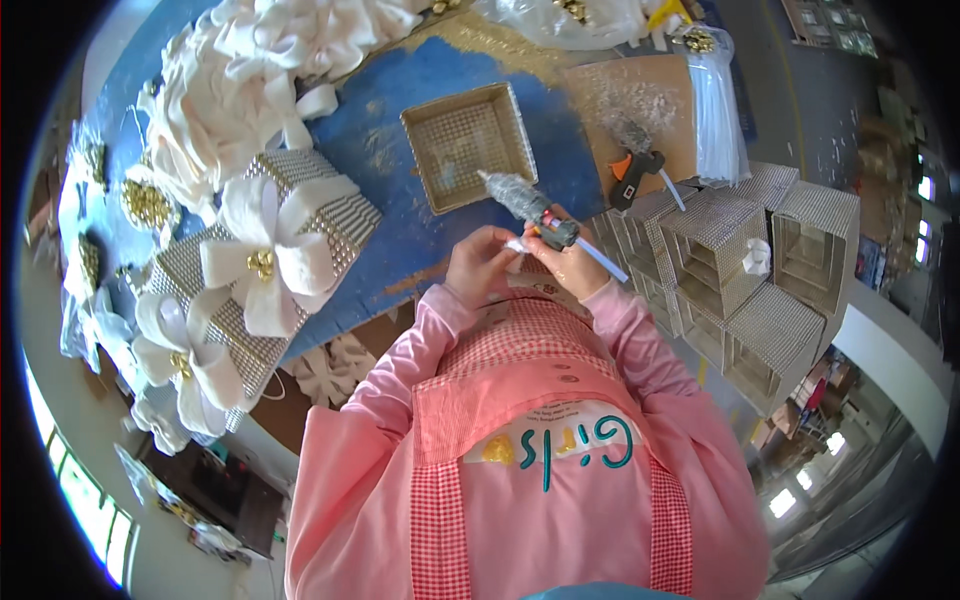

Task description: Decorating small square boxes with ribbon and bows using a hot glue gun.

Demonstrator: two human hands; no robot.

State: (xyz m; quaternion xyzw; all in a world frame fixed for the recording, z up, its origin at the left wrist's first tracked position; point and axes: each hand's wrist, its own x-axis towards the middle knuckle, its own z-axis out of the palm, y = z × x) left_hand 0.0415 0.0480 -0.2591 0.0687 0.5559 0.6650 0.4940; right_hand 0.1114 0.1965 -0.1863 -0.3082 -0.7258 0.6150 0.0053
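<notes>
My right hand [567,262] is closed on a hot glue gun [557,232], its whitish-grey crusted nozzle pointing up and left and a pale glue stick [603,258] jutting from its back end. Close beside it, my left hand [478,266] pinches a small white piece [516,245], which looks like soft fabric. The fingertips of both hands meet near this piece, partly hiding it. Just beyond the hands, an open square box [408,130] with a gold bead-textured surface rests on the blue table [365,150].
On brown board [590,85] lies a second glue gun [634,178], near a bundle of glue sticks [716,115]. Beaded boxes [705,255] are stacked at right. White fabric flowers [268,262] with gold centres sit on beaded boxes at left; white fabric petals [215,105] pile behind.
</notes>
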